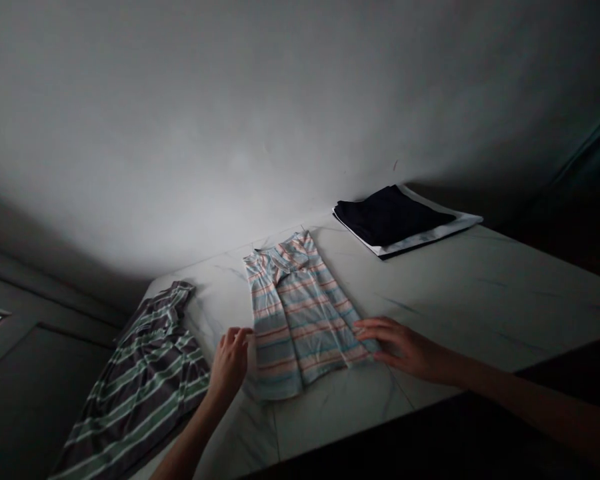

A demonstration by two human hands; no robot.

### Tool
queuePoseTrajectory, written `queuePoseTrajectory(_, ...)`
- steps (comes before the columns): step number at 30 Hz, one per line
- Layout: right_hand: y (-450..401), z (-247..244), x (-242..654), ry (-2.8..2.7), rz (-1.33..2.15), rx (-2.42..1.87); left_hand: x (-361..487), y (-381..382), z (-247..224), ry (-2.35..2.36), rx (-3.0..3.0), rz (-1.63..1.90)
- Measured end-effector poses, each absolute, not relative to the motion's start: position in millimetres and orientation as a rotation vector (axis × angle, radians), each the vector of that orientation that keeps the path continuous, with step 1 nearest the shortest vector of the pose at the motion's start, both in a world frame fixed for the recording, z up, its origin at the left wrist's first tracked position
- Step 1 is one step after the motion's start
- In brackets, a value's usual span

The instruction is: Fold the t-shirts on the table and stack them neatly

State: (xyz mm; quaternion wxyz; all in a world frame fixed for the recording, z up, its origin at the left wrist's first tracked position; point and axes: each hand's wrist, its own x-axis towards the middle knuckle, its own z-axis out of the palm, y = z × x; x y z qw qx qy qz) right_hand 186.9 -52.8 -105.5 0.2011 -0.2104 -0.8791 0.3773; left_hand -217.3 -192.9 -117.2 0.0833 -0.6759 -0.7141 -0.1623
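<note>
Two open hands (pixel 230 363) (pixel 405 350) touch a striped shirt (pixel 300 320), with a green-striped shirt (pixel 145 387) and folded dark clothes (pixel 390 215) nearby.

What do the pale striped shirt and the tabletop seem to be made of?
The pale striped shirt looks like soft, matte cotton knit, judging by its fine creases and limp lie; the exact fibre cannot be told. The tabletop looks like polished white marble or a marble-look laminate: grey veins, faint sheen.

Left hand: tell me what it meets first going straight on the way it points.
The left hand would first meet the pale striped shirt, right at its fingertips; depth hides whether they already touch.
</note>
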Motion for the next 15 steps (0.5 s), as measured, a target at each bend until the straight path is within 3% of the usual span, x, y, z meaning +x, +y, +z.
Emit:
queuePoseTrajectory(8, -35.0, -128.4, 172.8, -2.583, 1.006, -0.324, -194.4, -235.0, -95.2, -1.625, -2.485, -0.207)
queuePoseTrajectory(15, -37.7, -126.7, 198.8, -2.628, 0.917, -0.369, -179.5, -241.8, -86.6, -1.409, -2.670, -0.366)
